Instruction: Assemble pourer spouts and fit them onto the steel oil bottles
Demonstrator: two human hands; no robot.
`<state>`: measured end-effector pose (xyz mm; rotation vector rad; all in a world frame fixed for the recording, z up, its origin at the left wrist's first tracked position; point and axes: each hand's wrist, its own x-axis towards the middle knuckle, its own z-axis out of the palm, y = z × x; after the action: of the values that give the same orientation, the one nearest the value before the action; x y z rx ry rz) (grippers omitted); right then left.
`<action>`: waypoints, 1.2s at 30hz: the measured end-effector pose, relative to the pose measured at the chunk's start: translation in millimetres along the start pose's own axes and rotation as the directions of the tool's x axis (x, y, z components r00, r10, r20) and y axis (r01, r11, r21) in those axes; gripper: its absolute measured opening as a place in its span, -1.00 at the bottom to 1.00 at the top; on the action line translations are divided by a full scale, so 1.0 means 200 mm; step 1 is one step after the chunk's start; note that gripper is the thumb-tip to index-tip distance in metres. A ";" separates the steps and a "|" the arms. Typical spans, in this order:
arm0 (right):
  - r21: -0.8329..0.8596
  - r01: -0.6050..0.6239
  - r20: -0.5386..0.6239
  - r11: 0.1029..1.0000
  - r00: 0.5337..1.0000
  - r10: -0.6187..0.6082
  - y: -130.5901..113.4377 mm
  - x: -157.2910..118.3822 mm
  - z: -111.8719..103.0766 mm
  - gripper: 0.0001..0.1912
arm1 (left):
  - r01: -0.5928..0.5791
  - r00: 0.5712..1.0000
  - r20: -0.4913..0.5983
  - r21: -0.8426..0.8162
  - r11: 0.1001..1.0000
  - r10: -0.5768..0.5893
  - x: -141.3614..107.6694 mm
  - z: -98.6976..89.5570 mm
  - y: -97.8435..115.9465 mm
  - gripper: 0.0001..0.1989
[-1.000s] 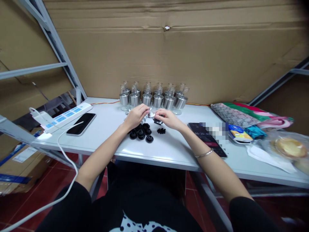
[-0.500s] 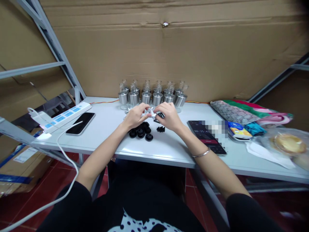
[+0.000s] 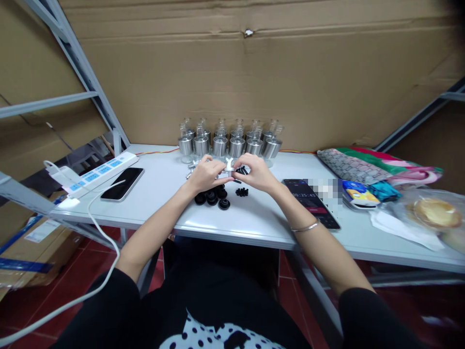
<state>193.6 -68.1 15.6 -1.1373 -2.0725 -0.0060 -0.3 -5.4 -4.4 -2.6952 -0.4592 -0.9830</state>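
Over the middle of the table, my left hand [image 3: 206, 175] and my right hand [image 3: 255, 172] meet at a small silver, pronged metal piece [image 3: 229, 165]. Fingertips and thumbs of both hands pinch it from either side; its lower part is partly hidden. Below my left hand lies a group of round black stoppers [image 3: 211, 198]. Several tiny black pieces [image 3: 241, 192] sit in a cluster below my right hand. Slim black pieces [image 3: 242, 170] show behind the right fingers. More silver pieces [image 3: 190, 168] lie left of my left hand, partly covered by it.
Glass-necked bottles with metal bodies [image 3: 220, 145] stand in rows before the cardboard wall [image 3: 254, 87]. On the left are a power strip [image 3: 105, 169], a phone [image 3: 122, 184] and a white cable [image 3: 98, 223]. At right lie a larger phone [image 3: 310, 203], a packet [image 3: 359, 194] and bagged food [image 3: 436, 213].
The silver piece has been turned between my fingers, and its prongs now point upward. Both thumbs have come in beneath it. The hands stay in nearly the same place.
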 end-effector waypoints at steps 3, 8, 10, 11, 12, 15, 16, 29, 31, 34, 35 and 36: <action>0.030 -0.092 0.212 0.995 0.974 0.083 0.05 -0.01 -0.03 -0.96 | 0.042 0.999 -0.011 -0.013 0.999 -0.042 0.00 -0.01 -0.01 -0.48; -0.065 -0.291 0.506 0.954 0.815 0.283 0.17 -0.03 -0.08 -0.94 | 0.081 0.996 -0.040 -0.034 0.996 -0.083 -0.01 -0.02 -0.03 -0.47; -0.078 -0.330 0.547 0.941 0.774 0.318 0.19 -0.03 -0.08 -0.93 | 0.073 0.995 -0.059 -0.035 0.997 -0.075 -0.01 -0.01 -0.03 -0.48; -0.081 -0.346 0.561 0.935 0.759 0.330 0.19 -0.03 -0.08 -0.92 | 0.068 0.995 -0.067 -0.034 0.997 -0.070 -0.01 -0.01 -0.03 -0.48; -0.085 -0.358 0.570 0.930 0.748 0.340 0.19 -0.03 -0.08 -0.91 | 0.063 0.995 -0.073 -0.034 0.997 -0.066 -0.01 -0.01 -0.03 -0.48; -0.096 -0.382 0.584 0.919 0.726 0.363 0.18 -0.03 -0.06 -0.90 | 0.060 0.994 -0.086 -0.035 0.998 -0.063 -0.01 -0.01 -0.03 -0.49; -0.103 -0.386 0.583 0.917 0.723 0.370 0.17 -0.03 -0.06 -0.90 | 0.062 0.994 -0.089 -0.036 0.997 -0.065 -0.01 -0.01 -0.03 -0.49; -0.143 -0.317 0.502 0.937 0.793 0.345 0.18 -0.03 -0.03 -0.83 | 0.070 0.995 -0.071 -0.061 0.996 -0.074 -0.01 -0.02 -0.02 -0.49; -0.133 -0.339 0.516 0.931 0.779 0.357 0.17 -0.03 -0.03 -0.86 | 0.065 0.995 -0.075 -0.065 0.996 -0.070 -0.01 -0.02 -0.02 -0.49; -0.086 -0.346 0.499 0.934 0.797 0.341 0.17 -0.03 -0.03 -0.90 | 0.059 0.995 -0.080 -0.068 0.996 -0.064 -0.01 -0.03 -0.02 -0.50; -0.045 -0.347 0.472 0.937 0.819 0.326 0.17 -0.03 -0.03 -0.92 | 0.057 0.995 -0.083 -0.067 0.996 -0.063 -0.01 -0.02 -0.02 -0.51; 0.014 -0.352 0.432 0.936 0.846 0.312 0.16 -0.03 -0.03 -0.94 | 0.055 0.995 -0.085 -0.066 0.996 -0.061 -0.01 -0.02 -0.01 -0.52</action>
<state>222.2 -54.0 5.4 -1.5317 -2.1804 0.5485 -5.0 -4.4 -2.1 -2.6956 -0.4999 -1.1446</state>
